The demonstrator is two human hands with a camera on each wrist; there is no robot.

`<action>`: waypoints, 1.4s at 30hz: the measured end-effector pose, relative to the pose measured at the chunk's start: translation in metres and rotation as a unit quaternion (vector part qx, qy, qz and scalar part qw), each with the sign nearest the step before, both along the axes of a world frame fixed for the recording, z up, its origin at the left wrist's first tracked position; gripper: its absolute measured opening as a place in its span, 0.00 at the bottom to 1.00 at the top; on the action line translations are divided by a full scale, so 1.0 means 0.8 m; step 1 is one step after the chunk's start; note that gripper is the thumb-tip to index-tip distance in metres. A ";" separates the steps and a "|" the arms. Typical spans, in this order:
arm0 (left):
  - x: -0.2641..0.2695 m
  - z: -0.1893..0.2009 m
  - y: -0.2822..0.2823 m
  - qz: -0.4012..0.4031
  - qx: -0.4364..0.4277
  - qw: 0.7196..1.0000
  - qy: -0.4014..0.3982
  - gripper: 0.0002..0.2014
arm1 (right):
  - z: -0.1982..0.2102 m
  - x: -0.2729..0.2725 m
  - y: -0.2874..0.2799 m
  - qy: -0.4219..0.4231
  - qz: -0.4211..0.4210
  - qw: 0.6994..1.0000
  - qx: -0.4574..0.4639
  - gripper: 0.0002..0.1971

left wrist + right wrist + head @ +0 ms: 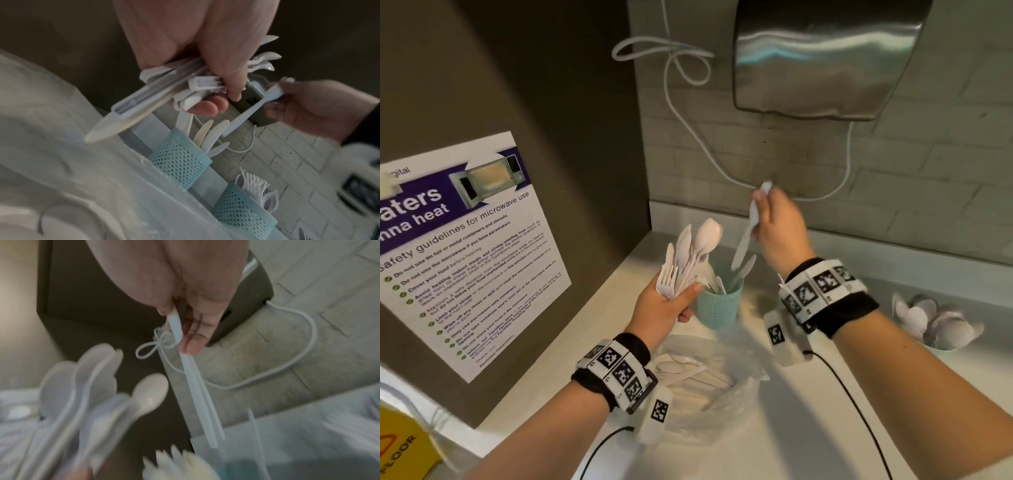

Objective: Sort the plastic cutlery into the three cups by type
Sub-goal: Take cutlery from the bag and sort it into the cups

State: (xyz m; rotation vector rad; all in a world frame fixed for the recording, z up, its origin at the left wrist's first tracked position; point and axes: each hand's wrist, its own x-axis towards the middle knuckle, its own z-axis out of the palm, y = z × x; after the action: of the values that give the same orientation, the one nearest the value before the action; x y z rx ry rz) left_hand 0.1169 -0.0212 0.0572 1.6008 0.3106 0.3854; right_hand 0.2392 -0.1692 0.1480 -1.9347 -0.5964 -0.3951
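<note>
My left hand (678,294) grips a fanned bunch of mixed white cutlery (688,257), with forks, spoons and knives, to the left of a teal mesh cup (719,305) that has knives standing in it. My right hand (758,205) pinches one white knife (744,240) by its upper end, and its tip hangs just above that cup. In the left wrist view, the bunch (164,91), the knife (252,110), the knife cup (180,160) and a second teal cup (240,211) full of forks all show. A third cup holding spoons (935,325) stands at the right. The right wrist view is blurred, but the pinched knife (197,386) shows.
A clear plastic bag (705,383) with more cutlery lies on the white counter (893,394) in front of the cups. A steel dispenser (822,58) and a white cord (688,120) hang on the brick wall. A poster (465,246) covers the dark side panel at left.
</note>
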 end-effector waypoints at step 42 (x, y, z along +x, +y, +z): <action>0.001 0.015 -0.018 -0.095 -0.002 0.995 0.006 0.08 | 0.044 -0.063 0.012 -0.233 0.186 0.865 -0.404 0.06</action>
State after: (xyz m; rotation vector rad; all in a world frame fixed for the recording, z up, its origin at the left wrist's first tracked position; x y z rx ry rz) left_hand 0.1174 -0.0356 0.0690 1.6128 0.1652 0.2290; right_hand 0.1892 -0.1593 0.1830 -2.4321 -1.6336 -0.3968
